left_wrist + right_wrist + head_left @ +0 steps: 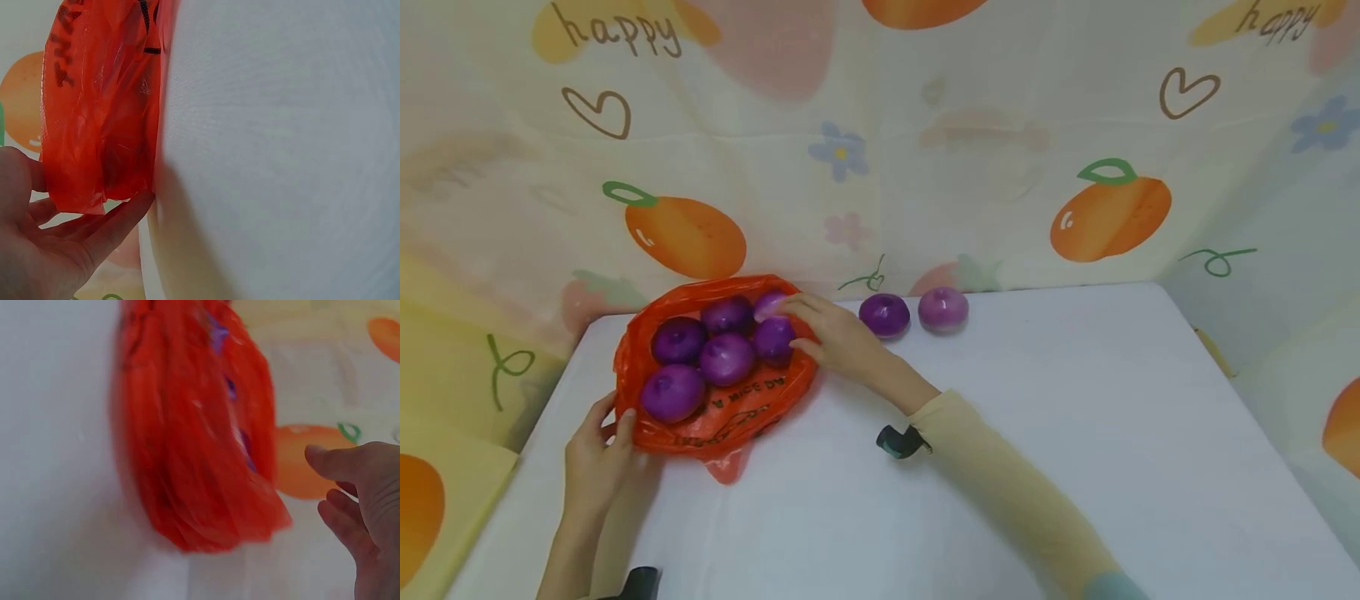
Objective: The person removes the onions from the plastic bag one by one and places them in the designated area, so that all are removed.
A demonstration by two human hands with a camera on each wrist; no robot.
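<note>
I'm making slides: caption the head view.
Left hand holds red bag of onions; right hand over it; two onions outside.

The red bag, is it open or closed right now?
Open. In the head view, the bag is spread wide at the top, and six onions show inside.

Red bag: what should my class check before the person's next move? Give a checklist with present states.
1. Mouth of the red bag open: ok; it gapes upward.
2. Bag steadied: ok; the left hand grips its near left side.
3. Anything beneath the six visible onions inside: cannot tell; hidden.
4. Right hand free: ok; the right wrist view shows no onion in its fingers.
5. All onions bagged: not ok; a dark onion and a pale onion sit on the table.
</note>
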